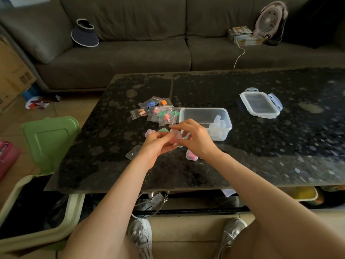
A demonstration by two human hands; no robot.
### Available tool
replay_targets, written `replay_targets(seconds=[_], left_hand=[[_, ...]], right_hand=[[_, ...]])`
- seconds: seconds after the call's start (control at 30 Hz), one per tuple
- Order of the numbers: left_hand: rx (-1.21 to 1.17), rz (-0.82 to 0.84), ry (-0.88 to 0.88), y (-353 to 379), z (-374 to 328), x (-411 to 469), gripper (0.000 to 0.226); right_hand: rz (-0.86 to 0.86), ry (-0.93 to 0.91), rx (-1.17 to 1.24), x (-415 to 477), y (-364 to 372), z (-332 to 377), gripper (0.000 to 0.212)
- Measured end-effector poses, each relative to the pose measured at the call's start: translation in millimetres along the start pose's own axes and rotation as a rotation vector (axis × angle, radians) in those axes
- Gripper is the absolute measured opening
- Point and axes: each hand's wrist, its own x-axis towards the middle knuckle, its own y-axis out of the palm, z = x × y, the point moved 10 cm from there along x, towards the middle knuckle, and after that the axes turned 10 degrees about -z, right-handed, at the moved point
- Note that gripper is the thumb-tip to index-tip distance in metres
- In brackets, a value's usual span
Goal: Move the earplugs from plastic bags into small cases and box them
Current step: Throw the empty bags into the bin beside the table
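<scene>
Farthest left of the box [203, 109], toward the table's [280, 146] front edge, I see one flat bag [133, 152] that looks emptied. Against the box's left wall lies the pile of full bags [158, 111], with blue, orange, peach, green and red earplugs showing through the plastic. I count several, so most of the decanting is ahead of me.

Just front-left of the box sit two filled cases [150, 132], partly hidden behind my fingers. My left hand [157, 143] and right hand [196, 137] meet in front of the box, both above the table. The left curls under a small case [175, 137] with something pink inside, and the right pinches it from the top. I cannot tell whether I am loading it or snapping it closed.

Under my right wrist, in front of the box, lies a third case [192, 155] with pink inside. A teal sliver beside it may be one more, though I cannot tell.

Inside the box, in its near right corner, stand the spare cases [217, 128], clear and, as far as I can judge, empty. No filled case has gone in yet. The lid [261, 104] lies well to the right of the box, off.

I would call this under halfway.
</scene>
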Motion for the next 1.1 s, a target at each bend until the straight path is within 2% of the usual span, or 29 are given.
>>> replay_targets(seconds=[0.07,0.23,0.33,0.43,0.53,0.63,0.7,0.8,0.87,0.93,1.0,1.1], left_hand=[[0.078,-0.034,0.039,-4.3,-1.5,1.6,0.018],[0.219,-0.146,0.108,-13.6,-4.6,7.2,0.025],[0.210,-0.147,0.101,-14.1,-4.7,7.7,0.027],[0.200,-0.140,0.065,-17.8,-0.6,8.0,0.034],[0.429,-0.196,0.201,-26.0,-7.4,8.7,0.035],[0.723,-0.377,0.376,-50.4,-19.6,8.4,0.027],[0.885,-0.466,0.399,-67.8,-22.1,8.9,0.026],[1.177,-0.409,0.299,-76.1,-6.4,14.0,0.053],[1.276,-0.314,0.189,-76.6,11.2,14.6,0.075],[1.328,-0.284,0.155,-78.2,21.8,15.4,0.084],[1.335,-0.336,0.202,-81.9,18.4,14.9,0.077],[1.254,-0.418,0.280,-84.4,6.1,8.5,0.050]], right_hand=[[0.037,-0.009,-0.027,-1.9,6.3,-0.7,0.040],[0.060,0.112,0.033,0.1,8.1,-11.4,0.041],[0.091,0.084,-0.023,-0.8,12.4,-10.4,0.035],[0.089,0.062,-0.141,-2.6,12.8,-9.9,0.039],[0.114,0.041,-0.280,-4.4,17.0,-11.0,0.043],[0.226,0.025,-0.395,-9.5,29.0,-13.0,0.040],[0.273,0.014,-0.429,-12.5,35.1,-12.9,0.038],[0.299,-0.026,-0.463,-15.1,41.6,-10.2,0.034],[0.307,-0.036,-0.462,-15.3,44.8,-8.4,0.034],[0.279,-0.027,-0.416,-12.7,45.1,-4.4,0.035],[0.240,-0.016,-0.330,-8.9,47.0,2.8,0.032],[0.196,-0.020,-0.211,-5.9,54.4,21.6,0.024]])
